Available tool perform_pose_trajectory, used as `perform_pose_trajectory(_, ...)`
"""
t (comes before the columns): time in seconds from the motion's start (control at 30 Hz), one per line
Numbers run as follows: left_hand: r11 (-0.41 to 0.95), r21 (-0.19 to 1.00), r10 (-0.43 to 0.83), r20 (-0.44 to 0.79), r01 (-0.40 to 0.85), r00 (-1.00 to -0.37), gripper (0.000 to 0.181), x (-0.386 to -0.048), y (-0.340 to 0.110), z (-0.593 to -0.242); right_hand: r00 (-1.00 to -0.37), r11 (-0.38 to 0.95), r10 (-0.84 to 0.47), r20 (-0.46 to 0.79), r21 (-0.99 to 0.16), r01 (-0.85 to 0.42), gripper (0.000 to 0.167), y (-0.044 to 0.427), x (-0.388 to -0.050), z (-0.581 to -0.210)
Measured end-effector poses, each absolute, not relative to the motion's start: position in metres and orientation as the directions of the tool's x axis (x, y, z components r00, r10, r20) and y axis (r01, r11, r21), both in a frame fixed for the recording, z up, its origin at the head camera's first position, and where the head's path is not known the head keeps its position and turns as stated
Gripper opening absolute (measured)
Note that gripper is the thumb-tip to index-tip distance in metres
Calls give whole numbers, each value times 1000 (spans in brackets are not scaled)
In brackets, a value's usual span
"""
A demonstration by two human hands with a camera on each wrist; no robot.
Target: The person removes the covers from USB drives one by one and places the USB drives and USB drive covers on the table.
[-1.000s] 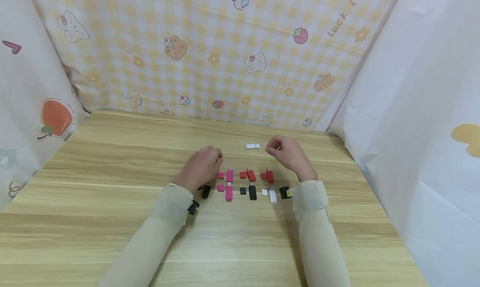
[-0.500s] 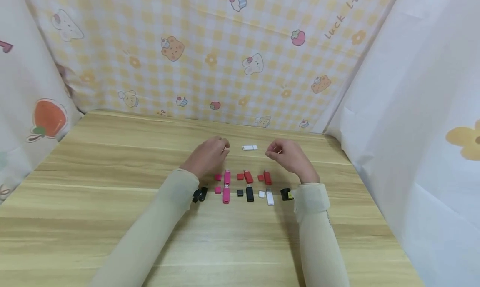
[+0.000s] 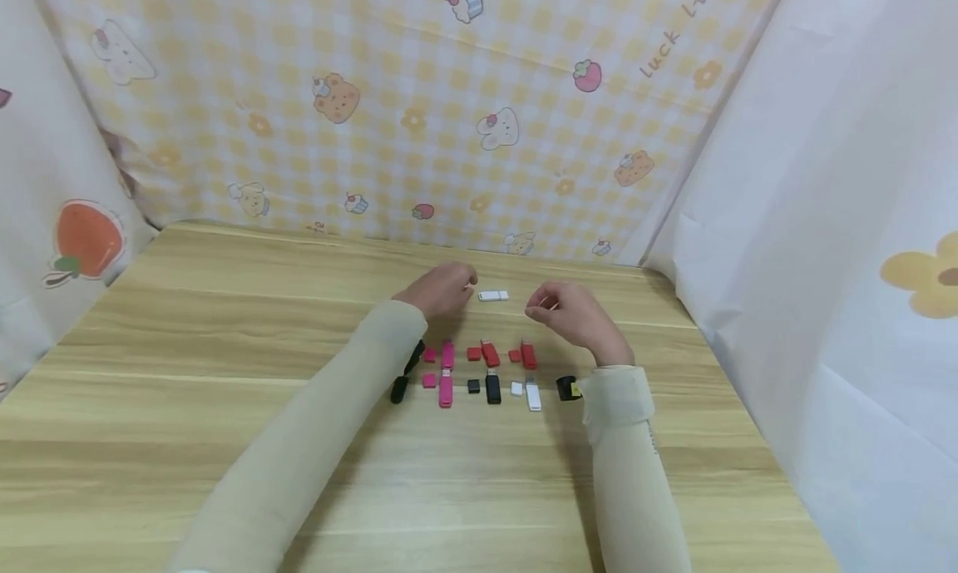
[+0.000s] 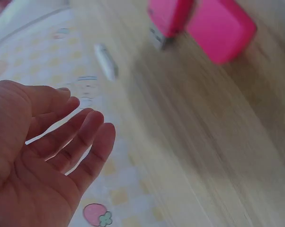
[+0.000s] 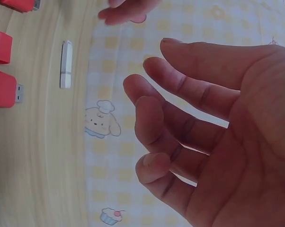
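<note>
Near the back of the table lies a capped white USB stick (image 3: pixel 493 295). My left hand (image 3: pixel 443 288) hovers just left of it, fingers slightly bent and holding nothing. The left wrist view shows that hand's (image 4: pixel 62 137) fingers apart and the white stick (image 4: pixel 106 61) beyond them. To the stick's right is my right hand (image 3: pixel 572 311), raised above the table. In the right wrist view its fingers (image 5: pixel 149 118) curl loosely around nothing, apart from the white stick (image 5: pixel 66 65).
Two rows of uncapped USB sticks lie nearer me, each beside its cap: pink ones (image 3: pixel 446 387), red ones (image 3: pixel 528 354), a black one (image 3: pixel 493 387) and a white one (image 3: pixel 533 392). A dark elongated object (image 3: pixel 400 388) lies left of them. A patterned curtain (image 3: pixel 419 116) hangs behind.
My left hand has moved forward and right, from beside the pink sticks to the capped white stick. The right hand has hardly moved, and the view has shifted slightly.
</note>
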State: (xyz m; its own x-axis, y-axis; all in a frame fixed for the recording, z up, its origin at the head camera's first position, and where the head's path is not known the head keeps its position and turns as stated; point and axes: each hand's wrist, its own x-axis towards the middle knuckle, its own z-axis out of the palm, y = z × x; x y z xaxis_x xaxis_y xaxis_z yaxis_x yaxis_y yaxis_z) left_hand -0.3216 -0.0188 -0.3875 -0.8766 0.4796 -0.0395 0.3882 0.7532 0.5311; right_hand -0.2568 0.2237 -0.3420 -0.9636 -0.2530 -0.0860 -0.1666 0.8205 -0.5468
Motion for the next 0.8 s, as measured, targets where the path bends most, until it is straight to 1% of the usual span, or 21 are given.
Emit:
perform_pose_trajectory(0.13, 776, 498, 488, -84, 388, -869, 39, -332, -16, -396, -960, 823, -259, -107, -545, -161, 17, 225, -258, -344)
perform_pose_trajectory(0.23, 781, 490, 494, -106, 387, -863, 36, -336, -14, -403, -958, 825, -261, -120, -543, -157, 17, 226, -259, -345)
perform_pose_trajectory(0.43, 801, 442, 487, -86, 405, -869, 33, -342, -3, -409, -957, 829, -256, -135, -541, -145, 17, 230, -260, -347)
perform_pose_trajectory(0.53, 810, 433, 474, -90, 395, -876, 36, -346, 7, -409, -956, 827, -255, -147, -545, -137, 18, 231, -260, -347)
perform_pose_trajectory(0.63, 822, 375, 489, -82, 428, -869, 36, -350, 20, -408, -955, 829, -253, -154, -544, -132, 18, 231, -261, -346)
perform_pose_trajectory(0.77, 833, 246, 518, -33, 496, -854, 32, -353, 36, -407, -955, 829, -255, -149, -542, -137, 18, 232, -261, -347)
perform_pose_trajectory(0.8, 834, 229, 521, -25, 502, -853, 30, -353, 40, -408, -956, 827, -254, -148, -545, -135, 18, 232, -261, -347)
